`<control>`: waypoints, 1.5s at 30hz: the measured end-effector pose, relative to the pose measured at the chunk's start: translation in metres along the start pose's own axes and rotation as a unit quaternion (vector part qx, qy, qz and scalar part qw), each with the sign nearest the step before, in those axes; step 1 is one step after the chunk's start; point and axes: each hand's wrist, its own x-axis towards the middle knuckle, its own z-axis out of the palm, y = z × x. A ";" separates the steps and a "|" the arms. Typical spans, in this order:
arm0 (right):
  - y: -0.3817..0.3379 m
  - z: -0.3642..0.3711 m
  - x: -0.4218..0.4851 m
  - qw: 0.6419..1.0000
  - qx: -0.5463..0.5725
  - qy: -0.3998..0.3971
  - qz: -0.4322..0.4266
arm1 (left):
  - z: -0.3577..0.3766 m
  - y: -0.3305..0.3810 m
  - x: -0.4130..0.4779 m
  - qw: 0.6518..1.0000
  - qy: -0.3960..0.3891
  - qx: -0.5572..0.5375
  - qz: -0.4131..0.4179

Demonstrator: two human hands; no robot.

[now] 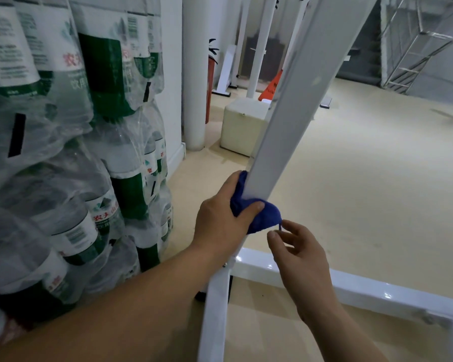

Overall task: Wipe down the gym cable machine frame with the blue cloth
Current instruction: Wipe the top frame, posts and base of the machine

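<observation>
Pale beige floor [364,165] runs back behind the slanted white post [290,108] of the cable machine frame, which leans up and away from the person working on it. The blue cloth [266,218] is bunched around the lower part of that post, just above where it meets the glossy white base bar [351,286]. The left hand [220,220] grips the cloth against the post, with the thumb [251,207] laid across the front of the fabric and the fingers curled round the far side out of sight. The right hand [298,254] sits just below and to the right of the post, its thumb and forefinger pinching a small loop [280,226] that dangles from the cloth's lower edge, the other fingers loosely bent. Left of the post, shrink-wrapped packs of water bottles [63,152] are stacked high; their white-and-green labels carry the red characters 农夫, while the finer print is too blurred to read. Behind the post stand a cream cube stool [242,124], a round white column [194,74] and an orange floor sign [271,87] whose lettering I cannot make out.
</observation>
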 end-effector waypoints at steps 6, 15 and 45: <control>-0.006 -0.003 -0.004 1.000 -0.010 -0.004 -0.003 | 0.002 -0.039 -0.017 0.993 -0.063 0.024 -0.094; -0.033 -0.017 0.005 0.999 -0.037 0.032 -0.018 | -0.028 0.084 0.043 0.993 0.026 -0.027 0.109; -0.185 -0.056 0.010 0.987 -0.132 0.044 -0.085 | -0.057 0.186 0.067 0.995 0.006 -0.056 0.083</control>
